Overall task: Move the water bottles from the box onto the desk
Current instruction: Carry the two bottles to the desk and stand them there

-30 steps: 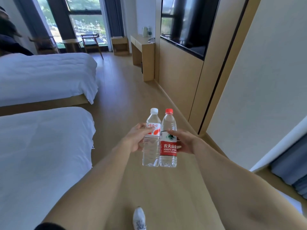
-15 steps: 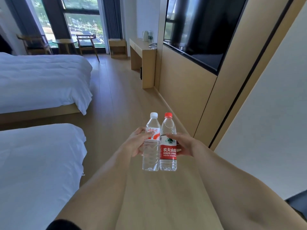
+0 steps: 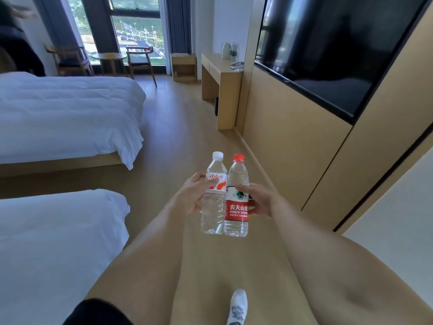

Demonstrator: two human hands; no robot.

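out over the floor mid-room, left hand (image 3: 191, 195) grips white-capped bottle (image 3: 214, 202); right hand (image 3: 259, 200) grips red-capped bottle (image 3: 237, 207); both upright, touching; desk (image 3: 221, 71) well ahead and rightward, nearer the right hand.

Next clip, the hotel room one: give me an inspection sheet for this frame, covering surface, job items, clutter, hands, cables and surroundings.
Surface: wooden desk far ahead against the right wall, with a kettle and a phone on it.
Job's things: white-capped bottle and red-capped bottle, upright, side by side, carried over the floor; box not in view.
Clutter: nothing seen on the floor ahead.
Hands: left hand grips the white-capped bottle; right hand grips the red-capped bottle.
Cables: nothing seen.
Surroundings: two white beds on the left, a wall-mounted TV on the right, chairs and a round table by the window.
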